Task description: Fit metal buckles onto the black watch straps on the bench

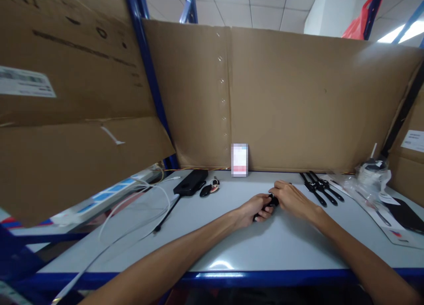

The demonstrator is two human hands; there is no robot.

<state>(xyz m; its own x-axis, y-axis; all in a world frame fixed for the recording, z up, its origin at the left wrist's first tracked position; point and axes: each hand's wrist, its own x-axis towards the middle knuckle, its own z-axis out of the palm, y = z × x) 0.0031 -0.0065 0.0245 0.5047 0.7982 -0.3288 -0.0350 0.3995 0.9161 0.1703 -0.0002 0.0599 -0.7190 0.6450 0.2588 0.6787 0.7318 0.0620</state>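
Observation:
Over the middle of the table, my left hand (254, 211) is closed around a slim black object (273, 201) with a small shiny spot near its upper end. My right hand (291, 200) meets it there, its fingers bent and pinched on the far end of the same object. Fingers cover much of the piece, so its kind cannot be made out. To the right of my right hand lie three long, slim black pieces (318, 189) side by side, each with a wider middle.
A black power bank (190, 182) with a short cable and a key ring with fobs (209, 188) lie left of the hands. A lit phone (239, 160) leans against the cardboard (314, 101). White cables (139, 232) cross the left side. Plastic packaging (371, 177) and a dark flat item (406, 214) lie right.

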